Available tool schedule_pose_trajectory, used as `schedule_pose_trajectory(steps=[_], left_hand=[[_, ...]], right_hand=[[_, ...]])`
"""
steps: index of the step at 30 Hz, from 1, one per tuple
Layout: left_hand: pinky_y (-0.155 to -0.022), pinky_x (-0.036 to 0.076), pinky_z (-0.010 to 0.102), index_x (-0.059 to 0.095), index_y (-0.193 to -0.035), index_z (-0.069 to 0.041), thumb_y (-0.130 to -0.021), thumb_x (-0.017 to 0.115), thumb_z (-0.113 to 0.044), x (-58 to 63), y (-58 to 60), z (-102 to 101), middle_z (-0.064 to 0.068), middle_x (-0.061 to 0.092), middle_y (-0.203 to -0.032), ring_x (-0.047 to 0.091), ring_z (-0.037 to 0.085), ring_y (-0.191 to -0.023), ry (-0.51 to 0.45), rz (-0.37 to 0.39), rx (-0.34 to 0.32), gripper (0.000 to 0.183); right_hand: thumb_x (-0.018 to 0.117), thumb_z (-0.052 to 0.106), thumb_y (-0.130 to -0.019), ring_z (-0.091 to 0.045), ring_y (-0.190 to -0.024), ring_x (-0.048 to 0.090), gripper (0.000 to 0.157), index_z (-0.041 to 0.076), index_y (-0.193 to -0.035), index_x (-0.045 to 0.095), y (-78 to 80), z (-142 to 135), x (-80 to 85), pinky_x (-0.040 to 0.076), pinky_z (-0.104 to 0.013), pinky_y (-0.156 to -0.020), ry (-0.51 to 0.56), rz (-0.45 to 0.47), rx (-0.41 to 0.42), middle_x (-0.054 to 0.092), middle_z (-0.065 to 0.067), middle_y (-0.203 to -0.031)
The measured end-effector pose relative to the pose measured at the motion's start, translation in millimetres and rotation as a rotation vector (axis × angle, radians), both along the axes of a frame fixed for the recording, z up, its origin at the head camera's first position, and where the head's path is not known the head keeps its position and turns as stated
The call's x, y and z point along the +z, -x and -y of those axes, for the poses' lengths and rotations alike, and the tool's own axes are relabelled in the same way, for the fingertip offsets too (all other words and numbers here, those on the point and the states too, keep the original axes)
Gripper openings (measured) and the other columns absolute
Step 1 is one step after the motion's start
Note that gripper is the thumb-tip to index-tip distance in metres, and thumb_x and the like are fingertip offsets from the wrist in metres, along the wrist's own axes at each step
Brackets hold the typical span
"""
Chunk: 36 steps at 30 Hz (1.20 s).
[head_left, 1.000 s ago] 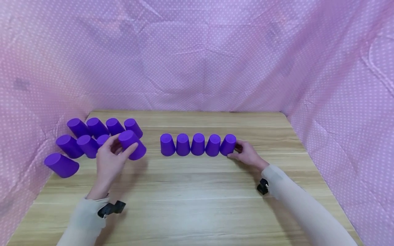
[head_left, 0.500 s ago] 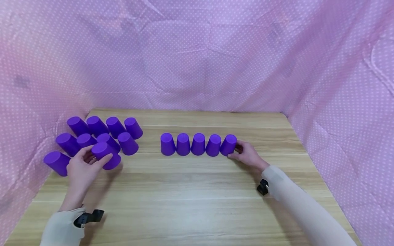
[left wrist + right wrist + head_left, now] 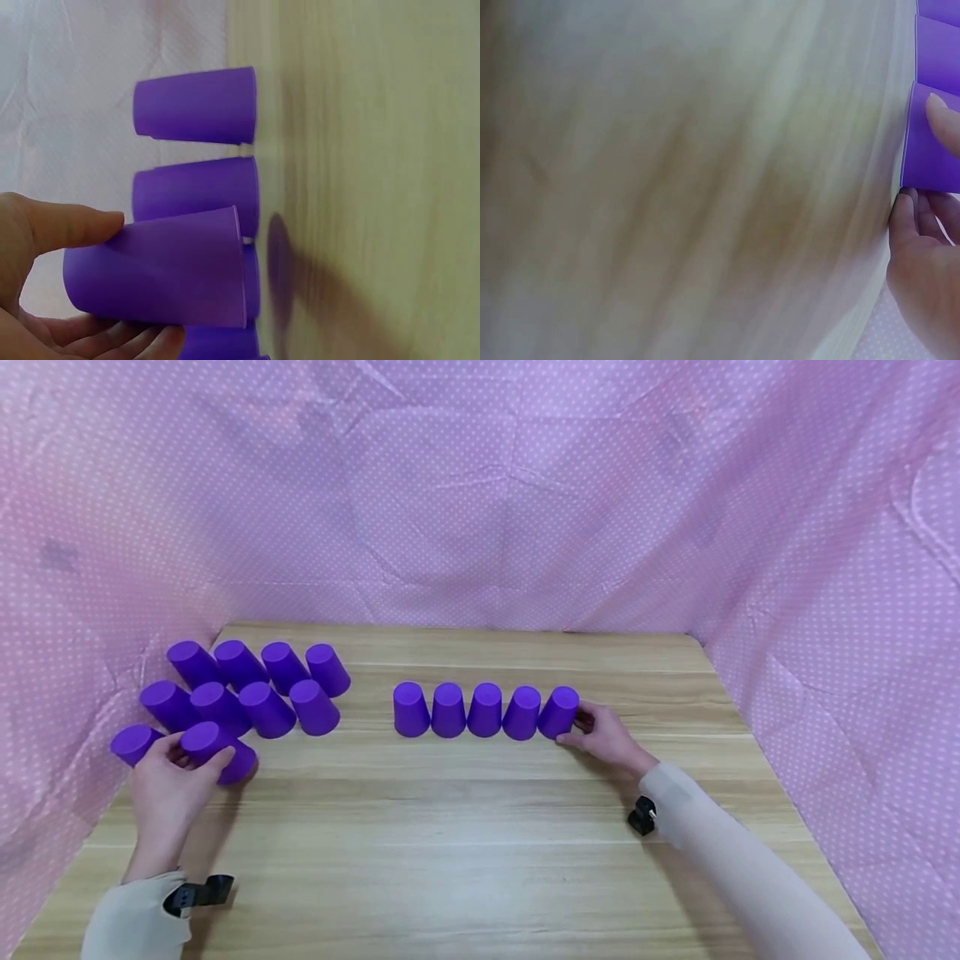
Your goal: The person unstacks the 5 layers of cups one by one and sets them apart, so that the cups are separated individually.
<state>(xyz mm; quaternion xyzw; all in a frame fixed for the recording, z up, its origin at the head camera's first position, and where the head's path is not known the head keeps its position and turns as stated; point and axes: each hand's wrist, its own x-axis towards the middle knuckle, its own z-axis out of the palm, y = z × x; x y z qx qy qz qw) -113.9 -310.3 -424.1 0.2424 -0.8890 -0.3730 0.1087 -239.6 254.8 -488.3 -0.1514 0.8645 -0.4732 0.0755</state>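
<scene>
My left hand [image 3: 171, 789] grips an upside-down purple cup [image 3: 225, 753] between thumb and fingers, at the front of the left group. In the left wrist view this held cup [image 3: 161, 270] hangs slightly off the table, its shadow apart from its rim. Partly hidden behind that hand is another purple cup [image 3: 135, 743]. At the right, my right hand [image 3: 606, 739] holds the end cup [image 3: 559, 712] of a row of upside-down purple cups. The right wrist view has the thumb on the wall of this cup [image 3: 928, 146] and the fingers by its rim.
Two rows of upside-down purple cups [image 3: 267, 710] stand at the back left of the wooden table [image 3: 480, 843]. Further cups of the middle row [image 3: 447, 712] stand side by side. Pink dotted cloth [image 3: 480, 510] hangs around the back and sides.
My left hand has carried its cup left and toward me, lowering it beside the front-left cup. My right hand stays at the row's end cup.
</scene>
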Motion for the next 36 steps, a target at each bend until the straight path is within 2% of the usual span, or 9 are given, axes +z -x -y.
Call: schedule_pose_trajectory(steps=[5, 11, 14, 18, 20, 25, 30, 33, 36], left_hand=[[-0.085, 0.044, 0.047, 0.038, -0.138, 0.011, -0.084, 0.071, -0.030, -7.7, 3.3, 9, 0.033, 0.052, -0.122, 0.051, 0.042, -0.107, 0.022, -0.003, 0.045, 0.075], [-0.090, 0.042, 0.052, 0.038, -0.138, 0.011, -0.084, 0.072, -0.026, -16.8, 5.9, 16, 0.034, 0.051, -0.124, 0.050, 0.044, -0.109, 0.013, -0.008, 0.072, 0.074], [-0.093, 0.040, 0.053, 0.034, -0.141, 0.010, -0.084, 0.071, -0.026, -17.2, 7.0, 19, 0.035, 0.049, -0.126, 0.049, 0.044, -0.111, 0.000, 0.002, 0.085, 0.077], [-0.094, 0.041, 0.050, 0.034, -0.141, 0.009, -0.083, 0.072, -0.024, -17.0, 8.2, 22, 0.034, 0.050, -0.126, 0.049, 0.044, -0.110, -0.005, -0.007, 0.099, 0.077], [-0.095, 0.042, 0.049, 0.035, -0.141, 0.009, -0.083, 0.073, -0.023, -17.5, 8.4, 23, 0.033, 0.051, -0.126, 0.050, 0.043, -0.110, -0.004, -0.015, 0.109, 0.076], [-0.097, 0.041, 0.048, 0.036, -0.142, 0.007, -0.082, 0.074, -0.022, -17.9, 9.1, 24, 0.032, 0.051, -0.127, 0.051, 0.043, -0.111, -0.005, -0.019, 0.119, 0.077], [-0.095, 0.044, 0.036, 0.038, -0.143, 0.000, -0.081, 0.075, -0.024, -15.4, 11.3, 22, 0.026, 0.052, -0.129, 0.051, 0.035, -0.107, -0.023, -0.038, 0.150, 0.077], [-0.098, 0.041, 0.029, 0.041, -0.143, -0.003, -0.081, 0.075, -0.025, -10.5, 13.6, 18, 0.019, 0.051, -0.134, 0.051, 0.031, -0.113, -0.039, -0.106, 0.172, 0.074], [-0.100, 0.040, 0.026, 0.045, -0.140, -0.005, -0.080, 0.076, -0.022, -4.0, 16.0, 13, 0.016, 0.052, -0.134, 0.051, 0.029, -0.118, -0.017, -0.226, 0.181, 0.069]], right_hand=[[0.078, 0.006, -0.080, -0.033, -0.117, 0.053, 0.052, -0.001, -0.126, 0.056, -0.7, 0, 0.7, 0.042, -0.039, -0.099, -0.002, -0.007, 0.000, 0.059, -0.018, -0.123], [0.078, 0.006, -0.080, -0.031, -0.117, 0.054, 0.051, 0.000, -0.126, 0.056, -0.1, 0, 0.7, 0.043, -0.037, -0.099, 0.003, -0.001, 0.002, 0.059, -0.017, -0.123], [0.077, 0.004, -0.080, -0.034, -0.117, 0.053, 0.052, -0.003, -0.126, 0.055, -3.6, 3, 9.5, 0.042, -0.040, -0.100, 0.021, 0.016, 0.007, 0.058, -0.020, -0.124], [0.077, 0.005, -0.080, -0.033, -0.117, 0.053, 0.054, -0.004, -0.127, 0.054, -3.8, 4, 9.4, 0.042, -0.039, -0.100, 0.020, 0.031, -0.001, 0.057, -0.021, -0.125], [0.078, 0.009, -0.080, -0.031, -0.117, 0.053, 0.055, -0.002, -0.128, 0.054, -0.6, 1, 0.4, 0.043, -0.037, -0.099, 0.010, 0.022, -0.006, 0.057, -0.020, -0.125], [0.078, 0.009, -0.080, -0.034, -0.117, 0.053, 0.059, -0.006, -0.130, 0.051, -1.8, 0, -1.0, 0.043, -0.038, -0.099, 0.002, 0.009, -0.004, 0.056, -0.023, -0.126], [0.078, 0.010, -0.080, -0.031, -0.118, 0.053, 0.057, -0.003, -0.129, 0.052, -1.2, 0, -0.8, 0.043, -0.036, -0.099, -0.013, 0.012, -0.014, 0.056, -0.020, -0.126], [0.078, 0.010, -0.080, -0.029, -0.118, 0.053, 0.054, 0.000, -0.128, 0.054, -0.3, 1, -0.3, 0.043, -0.035, -0.099, -0.015, 0.016, -0.018, 0.057, -0.018, -0.126], [0.079, 0.011, -0.080, -0.027, -0.118, 0.053, 0.053, 0.002, -0.126, 0.056, 0.3, 1, 0.0, 0.043, -0.033, -0.099, -0.017, 0.026, -0.027, 0.058, -0.016, -0.125]])
